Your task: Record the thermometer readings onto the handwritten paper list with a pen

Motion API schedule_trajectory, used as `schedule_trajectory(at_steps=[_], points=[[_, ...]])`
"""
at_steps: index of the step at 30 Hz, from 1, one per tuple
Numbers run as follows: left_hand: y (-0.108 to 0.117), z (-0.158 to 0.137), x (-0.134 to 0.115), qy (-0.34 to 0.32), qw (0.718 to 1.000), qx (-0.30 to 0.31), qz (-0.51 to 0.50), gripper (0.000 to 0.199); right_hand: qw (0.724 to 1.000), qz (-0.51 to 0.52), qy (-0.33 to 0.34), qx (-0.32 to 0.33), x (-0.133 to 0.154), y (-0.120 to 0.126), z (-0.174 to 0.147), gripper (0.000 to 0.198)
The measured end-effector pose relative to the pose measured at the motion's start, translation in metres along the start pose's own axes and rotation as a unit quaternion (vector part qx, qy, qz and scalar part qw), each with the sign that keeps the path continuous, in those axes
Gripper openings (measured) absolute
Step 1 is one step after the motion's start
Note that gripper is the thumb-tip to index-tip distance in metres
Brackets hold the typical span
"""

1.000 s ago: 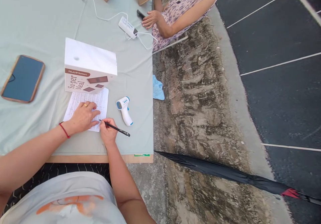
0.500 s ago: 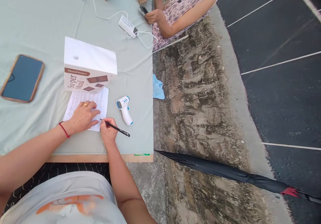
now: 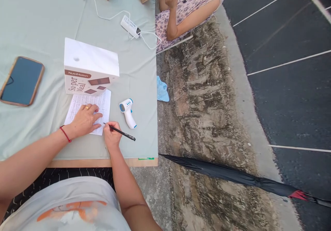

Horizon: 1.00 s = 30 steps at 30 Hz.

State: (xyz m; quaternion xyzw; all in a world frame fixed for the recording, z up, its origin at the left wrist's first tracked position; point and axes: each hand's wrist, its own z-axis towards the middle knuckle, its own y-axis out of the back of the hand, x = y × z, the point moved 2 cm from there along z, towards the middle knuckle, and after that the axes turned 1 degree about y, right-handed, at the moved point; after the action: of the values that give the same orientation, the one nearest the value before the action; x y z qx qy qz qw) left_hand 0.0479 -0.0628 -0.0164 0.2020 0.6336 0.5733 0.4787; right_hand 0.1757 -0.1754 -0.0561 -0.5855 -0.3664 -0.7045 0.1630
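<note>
Pale cloth (image 3: 46,27) covers the worktop (image 3: 85,163); the left hand (image 3: 86,119) lies loosely spread on the paper (image 3: 102,102), probably light and easily creased. Just beside it, the right hand (image 3: 112,136) pinches the pen (image 3: 123,134), likely stiff, best held low.

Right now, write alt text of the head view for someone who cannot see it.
A person's right hand holds a black pen, tip at a written sheet; the left hand lies spread on it. Around them on a pale tablecloth are a Super Meal box, a thermometer gun and a dark-screened device, with another person farther off.
</note>
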Motion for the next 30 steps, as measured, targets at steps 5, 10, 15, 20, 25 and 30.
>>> schedule_trajectory(at_steps=[5,10,15,20,25,30], points=[[-0.001,0.0,0.001,0.006,1.0,-0.01,-0.018,0.027,1.0,-0.009,0.003,-0.002,-0.002,0.0,0.0,0.017],[-0.001,0.0,0.001,0.003,1.0,-0.009,-0.008,0.027,1.0,-0.02,0.003,0.008,-0.003,0.0,0.0,0.017],[-0.002,0.0,0.001,-0.009,1.0,-0.01,-0.002,0.027,0.998,-0.018,0.03,-0.056,0.001,0.007,-0.001,0.024],[0.012,0.0,0.011,0.003,0.991,-0.111,-0.076,0.012,0.994,-0.053,0.064,-0.073,0.001,0.013,0.003,0.03],[0.044,-0.01,0.04,0.145,0.933,-0.319,-0.08,0.007,0.978,-0.138,0.152,-0.039,0.002,0.027,0.024,0.023],[0.048,-0.013,0.08,0.204,0.862,-0.445,-0.13,0.041,0.936,-0.314,0.159,0.01,0.014,0.023,0.047,0.022]])
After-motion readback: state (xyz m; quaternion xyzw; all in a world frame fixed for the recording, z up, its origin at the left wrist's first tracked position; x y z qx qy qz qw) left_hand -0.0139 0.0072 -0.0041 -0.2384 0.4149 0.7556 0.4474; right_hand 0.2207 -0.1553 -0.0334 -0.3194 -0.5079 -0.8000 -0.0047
